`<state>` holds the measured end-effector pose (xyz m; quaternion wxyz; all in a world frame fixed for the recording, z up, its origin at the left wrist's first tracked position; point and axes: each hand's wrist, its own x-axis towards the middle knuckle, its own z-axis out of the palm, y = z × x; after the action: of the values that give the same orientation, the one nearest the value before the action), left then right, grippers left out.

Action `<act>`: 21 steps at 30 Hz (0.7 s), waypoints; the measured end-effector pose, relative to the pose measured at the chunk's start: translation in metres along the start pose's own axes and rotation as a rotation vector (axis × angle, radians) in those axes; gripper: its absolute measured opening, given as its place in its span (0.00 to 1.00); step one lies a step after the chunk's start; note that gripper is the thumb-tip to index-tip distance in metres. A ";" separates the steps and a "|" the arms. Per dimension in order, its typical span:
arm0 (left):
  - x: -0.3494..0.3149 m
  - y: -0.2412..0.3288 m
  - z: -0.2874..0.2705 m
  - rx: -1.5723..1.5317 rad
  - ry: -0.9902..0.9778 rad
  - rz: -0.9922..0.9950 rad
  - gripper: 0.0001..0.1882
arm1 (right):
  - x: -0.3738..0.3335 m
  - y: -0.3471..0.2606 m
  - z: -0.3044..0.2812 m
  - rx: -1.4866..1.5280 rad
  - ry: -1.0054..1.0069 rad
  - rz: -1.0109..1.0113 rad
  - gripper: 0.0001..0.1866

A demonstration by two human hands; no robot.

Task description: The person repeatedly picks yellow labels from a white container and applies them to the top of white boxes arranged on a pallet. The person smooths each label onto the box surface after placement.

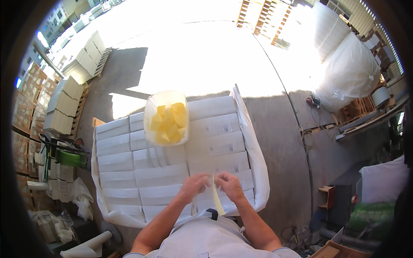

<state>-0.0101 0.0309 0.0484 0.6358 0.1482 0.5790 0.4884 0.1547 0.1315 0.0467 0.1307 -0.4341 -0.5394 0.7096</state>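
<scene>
My right hand (230,185) pinches the upper end of a narrow pale yellow strip (217,200), which hangs down toward my shirt. Close beside it, my left hand (195,186) has its fingers bent together near the strip's top; blur hides what they grip, if anything. Both hands are above rows of long white cartons (157,177) stacked in front of me, edged with white plastic wrap (259,180). On the far part of the stack stands a translucent plastic tub (151,133) with several loose yellow pieces (171,122) in it.
Left are palletised white boxes (64,107), a green machine part (71,158) and a white roll (88,245). Large plastic-wrapped bundles (350,64) stand far right, near a cable (306,137) on the floor. Wooden pallets (264,17) are in the bright area beyond.
</scene>
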 end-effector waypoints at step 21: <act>0.010 0.013 -0.007 0.355 0.175 0.224 0.10 | 0.023 0.011 -0.005 0.107 0.242 -0.097 0.10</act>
<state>-0.0238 0.0422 0.0504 0.4889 0.2781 0.6886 0.4577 0.1485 0.1452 0.0257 0.2519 -0.4826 -0.5013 0.6726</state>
